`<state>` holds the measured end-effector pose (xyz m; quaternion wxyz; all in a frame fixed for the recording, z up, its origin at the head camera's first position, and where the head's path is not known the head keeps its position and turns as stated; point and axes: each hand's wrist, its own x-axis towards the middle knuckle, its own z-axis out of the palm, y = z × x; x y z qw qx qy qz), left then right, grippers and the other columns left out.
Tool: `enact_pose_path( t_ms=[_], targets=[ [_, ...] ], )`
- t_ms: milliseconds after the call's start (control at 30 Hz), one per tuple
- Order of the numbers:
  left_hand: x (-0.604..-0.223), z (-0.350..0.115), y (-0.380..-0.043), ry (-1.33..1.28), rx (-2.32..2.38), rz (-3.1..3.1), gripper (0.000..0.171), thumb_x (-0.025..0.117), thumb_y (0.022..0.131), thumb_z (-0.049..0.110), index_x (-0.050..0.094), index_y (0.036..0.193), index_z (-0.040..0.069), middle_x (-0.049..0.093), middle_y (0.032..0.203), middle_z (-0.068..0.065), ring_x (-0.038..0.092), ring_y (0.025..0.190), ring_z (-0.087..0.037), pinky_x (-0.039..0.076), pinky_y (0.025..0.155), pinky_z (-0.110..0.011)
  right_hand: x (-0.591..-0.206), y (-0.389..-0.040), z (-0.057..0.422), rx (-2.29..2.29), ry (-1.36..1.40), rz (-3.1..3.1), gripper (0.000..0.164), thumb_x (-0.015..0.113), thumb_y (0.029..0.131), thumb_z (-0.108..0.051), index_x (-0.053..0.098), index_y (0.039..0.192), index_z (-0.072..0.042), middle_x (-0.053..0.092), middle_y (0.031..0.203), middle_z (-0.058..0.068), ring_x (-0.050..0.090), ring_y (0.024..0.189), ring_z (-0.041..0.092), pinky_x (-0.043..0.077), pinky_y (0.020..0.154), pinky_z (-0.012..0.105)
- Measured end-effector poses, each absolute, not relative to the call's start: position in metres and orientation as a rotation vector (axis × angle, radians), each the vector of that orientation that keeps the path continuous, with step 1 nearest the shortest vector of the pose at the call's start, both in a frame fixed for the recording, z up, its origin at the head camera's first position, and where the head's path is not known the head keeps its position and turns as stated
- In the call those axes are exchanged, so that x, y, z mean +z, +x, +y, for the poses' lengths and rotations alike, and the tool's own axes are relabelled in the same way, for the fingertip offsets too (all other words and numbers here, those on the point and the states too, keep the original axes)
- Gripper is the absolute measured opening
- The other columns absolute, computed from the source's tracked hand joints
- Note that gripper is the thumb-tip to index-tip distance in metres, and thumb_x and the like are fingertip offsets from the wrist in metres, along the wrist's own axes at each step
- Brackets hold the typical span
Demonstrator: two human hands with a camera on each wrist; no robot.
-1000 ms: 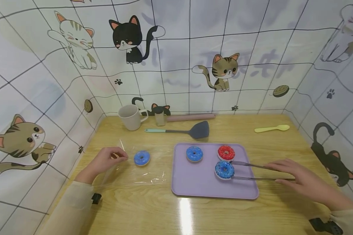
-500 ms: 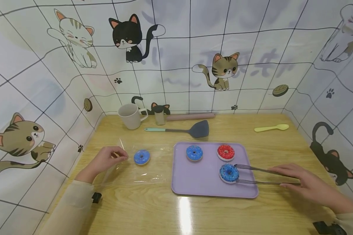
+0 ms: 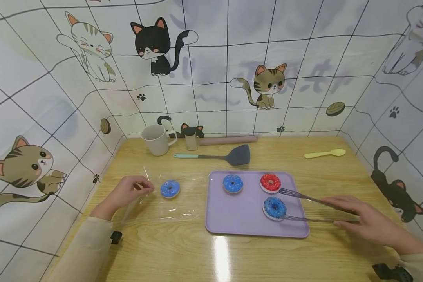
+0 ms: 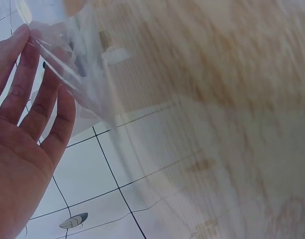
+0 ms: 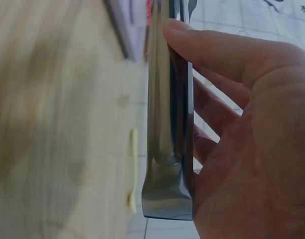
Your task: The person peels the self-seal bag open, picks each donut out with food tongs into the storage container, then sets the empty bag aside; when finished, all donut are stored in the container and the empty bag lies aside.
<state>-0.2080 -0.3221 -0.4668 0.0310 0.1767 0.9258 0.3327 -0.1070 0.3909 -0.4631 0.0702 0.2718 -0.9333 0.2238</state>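
My left hand (image 3: 130, 191) pinches the edge of a clear plastic film (image 4: 68, 74) between thumb and index finger; the other fingers are spread behind it in the left wrist view. A light blue donut (image 3: 170, 189) lies at the film, whether on or under it I cannot tell. My right hand (image 3: 364, 219) holds metal tongs (image 5: 167, 124), their arms spread apart over the purple tray (image 3: 232, 219). Between the arms' ends lies a blue sprinkled donut (image 3: 274, 208), the lower end at its edge. The upper end is near a red donut (image 3: 270, 183). Another blue donut (image 3: 232, 183) sits at the tray's upper left.
Along the back stand a mug (image 3: 156, 141) and a shaker (image 3: 191, 140), with a pink rolling pin (image 3: 229, 140) beside them. A spatula (image 3: 239, 155) lies behind the tray. A yellow spoon (image 3: 325, 153) is at the back right. Patterned walls enclose the table.
The tongs moved right with the blue sprinkled donut, then their arms spread, the upper end moving off it towards the red donut. My left hand has stayed in place.
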Motion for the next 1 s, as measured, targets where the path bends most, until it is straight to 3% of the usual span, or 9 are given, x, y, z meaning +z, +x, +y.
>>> enact_pose_path(
  t_ms=[233, 367, 500, 600, 1000],
  targets=[
    [-0.468, -0.323, -0.21, 0.532, 1.025, 2.834, 0.006, 0.076, 0.095, 0.023, 0.079, 0.096, 0.017, 0.075, 0.095, 0.008, 0.065, 0.087, -0.006, 0.054, 0.077, -0.028, -0.455, -0.11, 0.362, 0.649, 0.785, -2.765, 0.07, 0.092, 0.077, -0.018, 0.064, 0.141, -0.03, 0.067, 0.13, -0.004, 0.047, 0.121, -0.013, 0.035, 0.093, 0.002],
    [-0.468, -0.323, -0.21, 0.546, 1.037, 2.838, 0.003, 0.077, 0.094, 0.021, 0.079, 0.096, 0.018, 0.075, 0.095, 0.007, 0.065, 0.087, -0.006, 0.054, 0.077, -0.027, -0.448, -0.114, 0.337, 0.589, 0.776, -2.749, 0.07, 0.091, 0.079, -0.019, 0.063, 0.142, -0.033, 0.067, 0.132, -0.003, 0.054, 0.121, 0.002, 0.036, 0.097, 0.006],
    [-0.469, -0.324, -0.21, 0.56, 1.049, 2.854, 0.003, 0.077, 0.095, 0.018, 0.079, 0.095, 0.021, 0.075, 0.093, 0.006, 0.066, 0.086, -0.005, 0.054, 0.076, -0.028, -0.446, -0.123, 0.308, 0.546, 0.81, -2.701, 0.066, 0.089, 0.079, -0.014, 0.066, 0.139, -0.029, 0.069, 0.131, 0.002, 0.062, 0.119, 0.024, 0.052, 0.097, 0.033],
    [-0.469, -0.324, -0.208, 0.57, 1.046, 2.868, 0.007, 0.076, 0.095, 0.016, 0.078, 0.093, 0.023, 0.075, 0.092, 0.006, 0.065, 0.085, -0.005, 0.054, 0.075, -0.028, -0.447, -0.129, 0.284, 0.541, 0.834, -2.69, 0.06, 0.087, 0.082, -0.014, 0.067, 0.138, -0.026, 0.071, 0.13, 0.007, 0.066, 0.116, 0.032, 0.056, 0.089, 0.054],
    [-0.464, -0.322, -0.208, 0.533, 1.019, 2.853, 0.004, 0.074, 0.097, 0.022, 0.078, 0.095, 0.023, 0.074, 0.095, 0.01, 0.066, 0.088, -0.006, 0.055, 0.079, -0.03, -0.442, -0.147, 0.205, 0.534, 0.879, -2.779, 0.047, 0.08, 0.092, -0.023, 0.068, 0.137, -0.023, 0.07, 0.133, 0.008, 0.065, 0.124, 0.033, 0.054, 0.097, 0.056]
  ],
)
